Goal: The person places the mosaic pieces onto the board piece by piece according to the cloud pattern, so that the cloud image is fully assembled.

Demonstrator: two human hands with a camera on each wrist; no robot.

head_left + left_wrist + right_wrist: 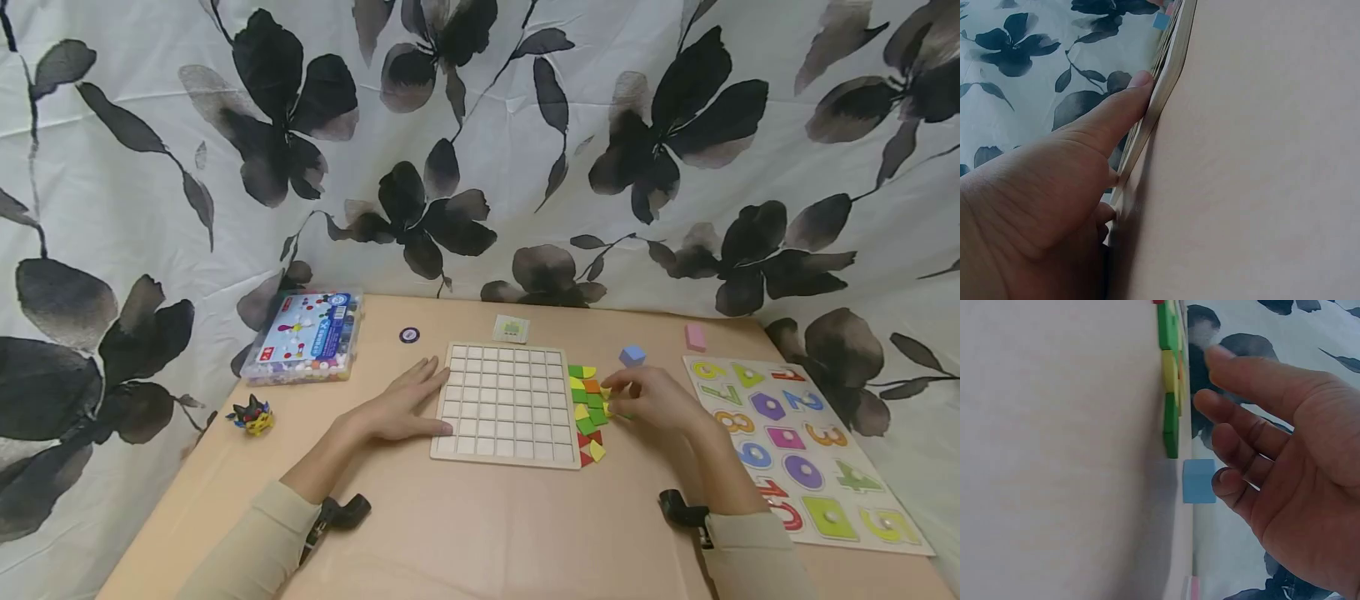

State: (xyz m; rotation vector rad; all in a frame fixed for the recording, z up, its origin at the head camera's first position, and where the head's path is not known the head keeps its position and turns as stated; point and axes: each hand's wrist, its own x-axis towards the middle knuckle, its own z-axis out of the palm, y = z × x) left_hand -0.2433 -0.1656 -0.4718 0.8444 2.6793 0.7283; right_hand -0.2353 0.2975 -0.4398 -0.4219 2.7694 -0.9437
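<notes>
A pale wooden grid board [504, 403] of small squares lies on the table. My left hand [405, 402] rests at its left edge, fingers spread on the rim. In the left wrist view the thumb [1129, 103] lies straight along the board's side. To the right of the board is a cluster of small green, yellow, orange and red tiles [589, 418]. Just over their right side hovers my right hand [651, 400]. The right wrist view shows its fingers [1241, 422] loosely curved and apart from the thumb, with nothing between them. Several green and yellow tiles [1171, 425] show beside it.
Behind the right hand stands a blue block [632, 356], with a pink block [695, 337] farther right. A number puzzle board [813, 450] covers the right side. At the back are a small card [511, 328], a round disc [409, 335] and a plastic case [306, 336]. A figurine [252, 415] stands left.
</notes>
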